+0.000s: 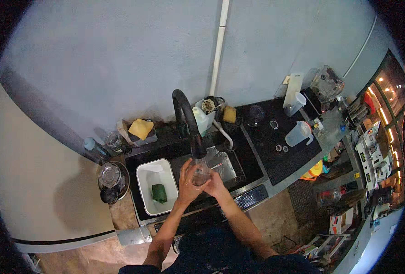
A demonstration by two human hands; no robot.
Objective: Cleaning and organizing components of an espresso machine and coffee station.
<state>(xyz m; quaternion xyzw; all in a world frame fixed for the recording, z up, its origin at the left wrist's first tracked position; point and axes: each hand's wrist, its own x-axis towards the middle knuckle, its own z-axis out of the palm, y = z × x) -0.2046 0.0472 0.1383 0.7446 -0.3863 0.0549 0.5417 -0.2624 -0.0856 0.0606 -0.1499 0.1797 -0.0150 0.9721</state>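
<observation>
Both my hands hold a clear drinking glass [200, 175] right below the spout of a black gooseneck faucet [198, 145]. My left hand [188, 183] wraps the glass from the left, fingers pointing up toward the spout. On the other side, my right hand [215, 185] grips it low down. Water seems to run from the spout into the glass, though the blur hides detail. Beneath lies the dark sink basin [250, 164] with a shiny metal floor. Left of my hands, a white rectangular tub [140, 181] contains a dark green folded pad or cloth [159, 193].
A yellow cloth [141, 128], glass jar [114, 140] and blue-capped bottle [94, 147] line the back left. A pale plastic jug [202, 120] stands behind the faucet. Right, a measuring pitcher [296, 133] and several rings occupy the black mat [274, 167]. Metal lids [110, 174] sit far left.
</observation>
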